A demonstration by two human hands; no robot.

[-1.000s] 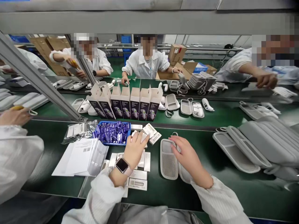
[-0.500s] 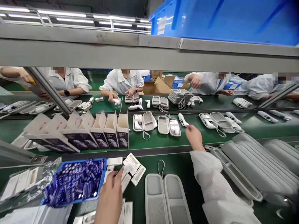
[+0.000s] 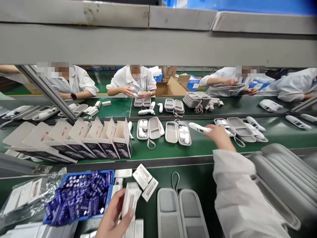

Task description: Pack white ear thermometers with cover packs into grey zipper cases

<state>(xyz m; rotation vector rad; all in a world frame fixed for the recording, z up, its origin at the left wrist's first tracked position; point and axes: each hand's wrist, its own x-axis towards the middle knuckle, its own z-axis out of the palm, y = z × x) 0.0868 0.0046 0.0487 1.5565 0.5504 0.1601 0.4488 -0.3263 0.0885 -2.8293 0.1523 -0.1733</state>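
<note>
Now the left hand point(image 3: 112, 216) has thumb and fingers closed round a small slim white cardboard box point(image 3: 130, 201), held up on end. Half a second ago that hand lay flat on the loose white boxes point(image 3: 145, 180) scattered just beyond it. The right hand point(image 3: 219, 136), then only reaching with open fingers, is shut on the butt of a long white plastic thermometer point(image 3: 198, 127), whose tip points left, low over the green conveyor belt point(image 3: 203, 150). Whether it has left the belt I cannot tell. So both pick-ups look made, and each hand now carries one piece. Between the two arms an open grey zip-up fabric case point(image 3: 192, 211) lies flat on the near table, both halves bare as far as they show. Just left of the held box stands a blue plastic tray point(image 3: 81, 174) heaped with purple-wrapped batteries. Beyond it a row of open purple-and-white cartons point(image 3: 99, 142) stands on the belt. A stack of grey cases point(image 3: 284, 172) leans beside the right sleeve, and co-workers in white coats work along the far side
</note>
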